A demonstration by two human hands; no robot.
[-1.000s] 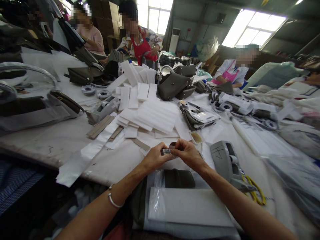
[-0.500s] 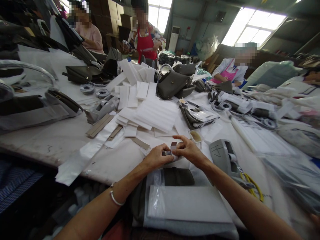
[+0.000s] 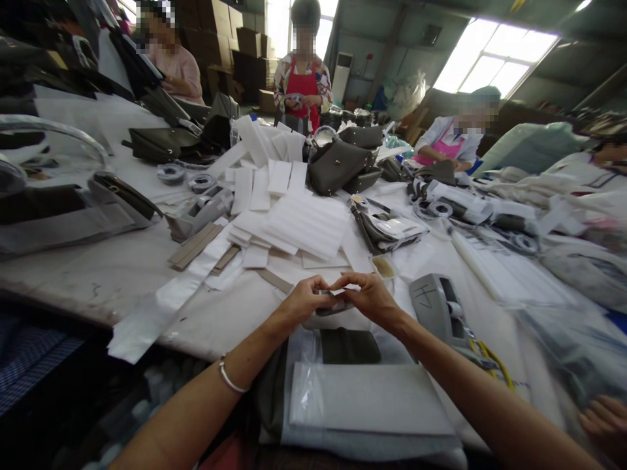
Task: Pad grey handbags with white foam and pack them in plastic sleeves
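Observation:
My left hand is closed around the near-left side of a small grey roll, which looks like a coiled strap in clear wrapping. From the other side my right hand pinches the same roll, its index finger arched over so the fingertips of both hands meet. The fingers cover much of the roll. Below the hands lies a dark olive bag in a pale wrapper, with a white foam sheet across its front.
Right of my hands stands a grey tape dispenser beside a yellow cord. Ahead are piled white foam sheets, brown card strips and dark bags. Several people work around the table; another person's hand shows at lower right.
The small brown-and-white piece upright between my right fingers is no longer visible; my right index finger has come down towards my left hand. The person in the red apron has straightened and moved right.

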